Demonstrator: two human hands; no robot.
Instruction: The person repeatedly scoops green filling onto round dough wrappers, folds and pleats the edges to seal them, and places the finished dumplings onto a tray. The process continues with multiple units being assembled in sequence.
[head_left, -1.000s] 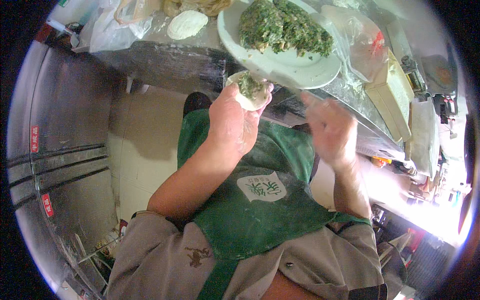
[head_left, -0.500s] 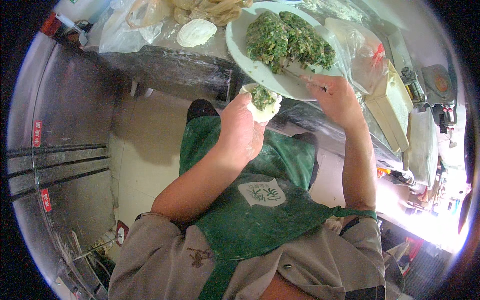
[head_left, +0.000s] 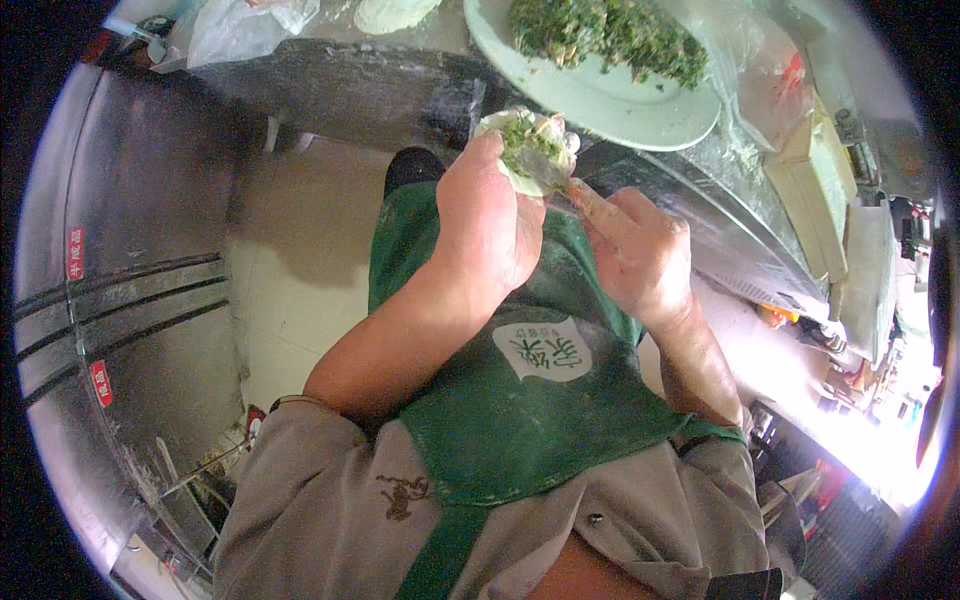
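My left hand (head_left: 482,215) holds up a round dough wrapper (head_left: 569,147), cupped in its fingers in front of the counter. Chopped green filling (head_left: 520,134) lies in the middle of the wrapper. My right hand (head_left: 642,250) is closed around a small flat spatula (head_left: 545,168), its blade pressed against that filling; most of its handle is hidden in my fingers. Beyond both hands, a large white plate (head_left: 640,128) bears a big mound of green filling (head_left: 612,38). Left of the plate, another flat dough wrapper (head_left: 394,12) rests on the counter.
The floury counter (head_left: 350,60) runs across the far side. A clear plastic bag (head_left: 250,30) lies on it at far left, another plastic bag (head_left: 775,85) right of the plate. A cream box (head_left: 810,185) stands farther right. Metal cabinet doors (head_left: 150,190) line the left.
My right hand has come from the plate's edge to the wrapper, bringing the spatula onto the filling. The view has shifted, so the counter and plate sit higher in the picture.
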